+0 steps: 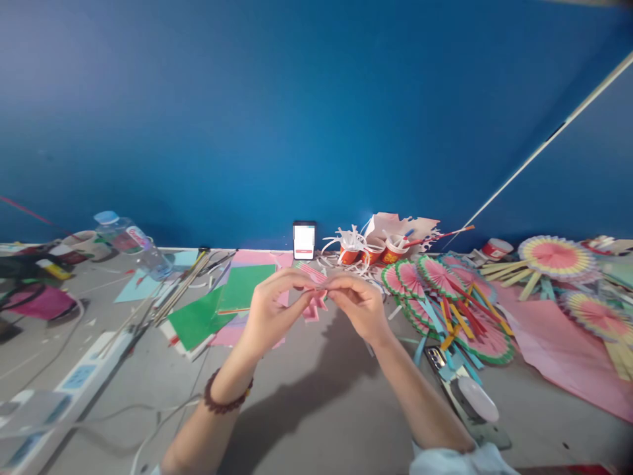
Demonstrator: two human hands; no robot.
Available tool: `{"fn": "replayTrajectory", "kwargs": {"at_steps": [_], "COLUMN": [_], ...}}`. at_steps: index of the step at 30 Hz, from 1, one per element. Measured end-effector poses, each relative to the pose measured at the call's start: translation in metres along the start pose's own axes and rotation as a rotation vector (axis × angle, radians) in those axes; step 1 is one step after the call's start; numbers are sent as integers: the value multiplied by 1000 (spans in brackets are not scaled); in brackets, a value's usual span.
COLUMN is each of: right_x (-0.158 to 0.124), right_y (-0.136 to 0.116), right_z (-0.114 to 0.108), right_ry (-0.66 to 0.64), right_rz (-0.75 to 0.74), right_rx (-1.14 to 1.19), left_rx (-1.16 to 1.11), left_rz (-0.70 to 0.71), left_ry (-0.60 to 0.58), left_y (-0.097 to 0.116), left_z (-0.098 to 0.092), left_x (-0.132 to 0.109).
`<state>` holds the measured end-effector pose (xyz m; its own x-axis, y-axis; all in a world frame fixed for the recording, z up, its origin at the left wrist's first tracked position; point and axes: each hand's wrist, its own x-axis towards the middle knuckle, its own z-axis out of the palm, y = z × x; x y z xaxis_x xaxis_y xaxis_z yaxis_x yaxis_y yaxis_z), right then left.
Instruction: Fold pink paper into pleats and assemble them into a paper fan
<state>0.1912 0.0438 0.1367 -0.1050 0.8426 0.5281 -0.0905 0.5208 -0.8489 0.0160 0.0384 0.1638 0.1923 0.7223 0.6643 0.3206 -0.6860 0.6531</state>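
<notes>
Both hands are raised above the table in the middle of the view. Between thumb and fingers, my left hand (pixel 277 300) pinches the left side of a pink folded paper strip (pixel 312 310). My right hand (pixel 357 300) grips the same strip from the other side, its fingertips meeting those of the left. Pleated pink paper with pale stripes shows above the fingertips, and a zigzag end hangs below them. The part right between the fingers is hidden. Behind the hands, green paper sheets (pixel 247 287) lie on pink and purple ones.
A lit phone (pixel 304 241) leans against the blue wall. Red paper cups (pixel 395 249) with white strips stand right of it. Paper rosettes (pixel 484 340) and a pink sheet (pixel 554 343) cover the right side. A bottle (pixel 133 241), thin sticks (pixel 182 290) and a power strip (pixel 79 379) lie left.
</notes>
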Motion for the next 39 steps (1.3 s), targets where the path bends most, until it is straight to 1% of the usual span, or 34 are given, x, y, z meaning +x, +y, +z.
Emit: {"fn": "replayTrajectory", "kwargs": {"at_steps": [5, 8, 11, 16, 20, 23, 29, 32, 36, 39], "right_x": [5, 6, 6, 4, 2, 1, 1, 2, 2, 2], "right_y": [6, 6, 5, 3, 2, 2, 2, 3, 3, 0], "right_z": [-8, -10, -11, -6, -2, 0, -2, -3, -5, -7], "right_ry": [-52, -110, -124, -96, -45, -33, -54, -54, -38, -18], "right_rz": [45, 42, 34, 79, 73, 80, 122, 103, 52, -13], "right_rx": [55, 71, 75, 143, 188, 208, 248, 216, 109, -8], "left_rx": [-34, -54, -56, -17, 1, 3, -32, -72, -160, -184], "left_rz": [-29, -47, -56, -41, -15, 1, 4, 1, -5, -61], "left_ry": [-77, -110, -100, -62, -14, 13, 5, -32, -95, -122], "left_y": [1, 4, 8, 9, 7, 7, 5, 1, -1, 2], "left_z": [1, 3, 5, 9, 12, 13, 11, 9, 6, 3], "left_x": [-2, -3, -3, -5, -6, -6, -7, -8, -6, -4]}}
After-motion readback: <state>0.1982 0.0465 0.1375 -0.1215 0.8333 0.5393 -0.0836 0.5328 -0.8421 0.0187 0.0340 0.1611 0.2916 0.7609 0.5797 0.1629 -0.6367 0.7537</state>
